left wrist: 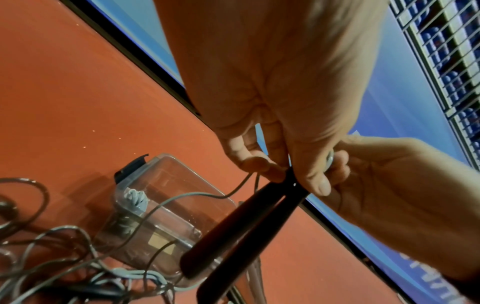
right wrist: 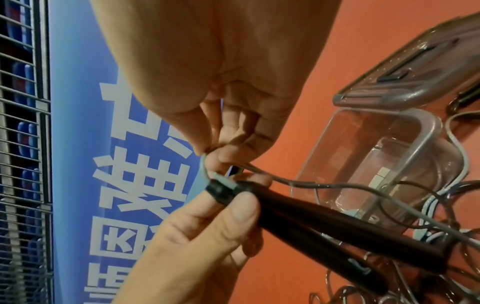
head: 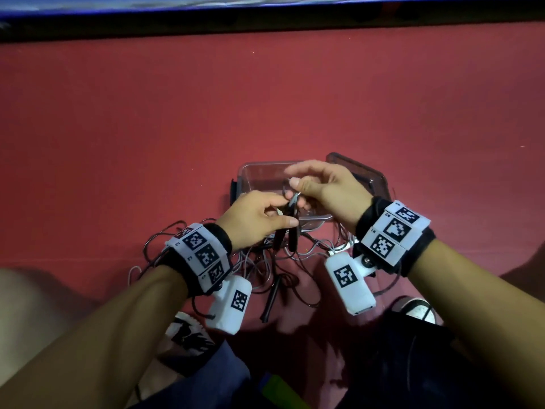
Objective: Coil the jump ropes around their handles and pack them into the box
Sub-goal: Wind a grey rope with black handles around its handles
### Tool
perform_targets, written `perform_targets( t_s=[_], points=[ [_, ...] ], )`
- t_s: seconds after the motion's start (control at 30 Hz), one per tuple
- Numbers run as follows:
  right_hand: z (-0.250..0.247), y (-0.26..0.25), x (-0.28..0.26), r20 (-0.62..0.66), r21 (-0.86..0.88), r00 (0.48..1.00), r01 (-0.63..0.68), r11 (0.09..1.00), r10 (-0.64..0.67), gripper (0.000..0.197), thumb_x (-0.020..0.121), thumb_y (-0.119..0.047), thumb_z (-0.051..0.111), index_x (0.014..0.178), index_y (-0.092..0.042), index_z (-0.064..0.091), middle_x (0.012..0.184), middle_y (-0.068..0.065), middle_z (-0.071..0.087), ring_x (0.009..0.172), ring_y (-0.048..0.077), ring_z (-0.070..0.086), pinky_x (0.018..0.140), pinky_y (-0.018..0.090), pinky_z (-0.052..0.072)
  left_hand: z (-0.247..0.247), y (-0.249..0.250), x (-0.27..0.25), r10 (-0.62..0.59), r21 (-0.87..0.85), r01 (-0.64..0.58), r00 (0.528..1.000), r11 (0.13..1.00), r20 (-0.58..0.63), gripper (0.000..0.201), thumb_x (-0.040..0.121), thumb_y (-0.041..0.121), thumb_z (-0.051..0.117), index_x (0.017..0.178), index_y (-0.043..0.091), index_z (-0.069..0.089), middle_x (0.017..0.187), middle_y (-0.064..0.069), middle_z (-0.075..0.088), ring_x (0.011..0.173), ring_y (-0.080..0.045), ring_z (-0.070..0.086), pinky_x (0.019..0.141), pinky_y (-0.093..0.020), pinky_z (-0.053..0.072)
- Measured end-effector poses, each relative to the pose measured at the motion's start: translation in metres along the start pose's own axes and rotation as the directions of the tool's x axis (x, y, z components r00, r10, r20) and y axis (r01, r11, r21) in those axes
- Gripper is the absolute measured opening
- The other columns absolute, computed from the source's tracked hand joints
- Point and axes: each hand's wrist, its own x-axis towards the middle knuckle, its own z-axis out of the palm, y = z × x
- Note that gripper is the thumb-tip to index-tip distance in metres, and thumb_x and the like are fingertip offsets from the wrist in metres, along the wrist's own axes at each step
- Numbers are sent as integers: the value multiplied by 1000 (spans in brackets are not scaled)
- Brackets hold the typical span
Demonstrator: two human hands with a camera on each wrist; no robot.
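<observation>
Two black jump-rope handles [head: 290,234] are held side by side, and my left hand [head: 287,212] grips them near their top ends. Just above, my right hand [head: 295,184] pinches the thin grey rope [right wrist: 205,162] where it leaves the handle caps. In the right wrist view the handles [right wrist: 324,222] slant down to the right and the rope trails off over the box. The clear plastic box [head: 259,172] sits open on the floor right behind both hands. Loose rope [head: 259,264] lies tangled beneath my wrists.
The box lid [head: 368,175] leans at the box's right side. Another black handle [head: 272,296] lies in the tangle near my knees. A grey coil [left wrist: 135,197] shows through the box wall. Red floor [head: 147,128] stretches ahead to a dark barrier.
</observation>
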Motion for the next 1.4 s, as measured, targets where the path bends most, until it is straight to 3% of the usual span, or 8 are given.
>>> perform_targets(
  t_s=[0.13,0.3,0.47,0.6,0.8,0.97,1.27,1.4],
  points=[
    [-3,2,6,-18,-44,998,-54,998,53,26,95,6,44,100,7,70,74,11,66,55,12,53,54,23,44,-5,-3,-2,-7,-48,7,1000,999,0,22,82,45,76,79,24,71,67,-3,42,62,-15,35,61,-29,32],
    [-8,13,9,1,-329,1000,4,944,-4,8,89,-6,63,90,-6,71,67,-3,60,59,11,44,57,22,36,-7,-15,4,-25,-127,23,1000,992,-14,40,76,60,71,103,31,76,84,-4,57,78,-17,47,76,-39,45],
    [-7,28,10,22,-405,1000,6,914,3,10,95,-19,66,95,-10,72,74,2,56,65,17,43,67,28,37,-13,-12,2,-55,-250,46,998,967,-26,31,85,49,73,111,33,76,110,-30,71,94,-29,67,102,-55,50],
    [-3,25,6,4,-384,1000,22,923,-22,18,99,-21,61,93,-6,69,71,-8,57,62,3,47,68,24,42,-12,-3,0,-57,-289,42,997,956,-44,16,98,16,65,110,22,73,108,-9,77,104,-21,73,100,-37,55],
    [-2,17,2,-65,-294,988,113,949,-138,13,99,-6,59,91,0,67,74,2,68,56,-5,60,59,8,44,-7,-6,3,-55,-310,41,998,950,-35,15,98,17,65,109,23,73,110,2,77,109,-13,71,103,-35,50],
    [-5,17,5,-125,-273,980,116,955,-155,13,98,-11,61,93,-1,69,76,4,69,62,2,65,63,25,50,-4,-7,5,-59,-335,46,998,941,-28,20,94,7,68,113,14,71,112,-12,76,109,-20,70,106,-45,50],
    [-4,19,6,-146,-294,971,140,945,-190,12,97,-16,64,89,-12,72,71,-6,67,66,9,65,66,30,54,0,-8,3,-69,-286,57,997,957,-32,26,91,14,74,116,13,72,108,-3,78,107,-18,72,106,-44,50],
    [0,20,2,-92,-244,985,121,962,-148,14,99,-7,57,93,-10,69,72,0,67,62,6,65,64,18,52,-4,-3,2,-61,-307,31,994,951,-88,22,93,3,69,113,13,72,104,-1,78,102,-16,74,94,-31,55]
  ],
)
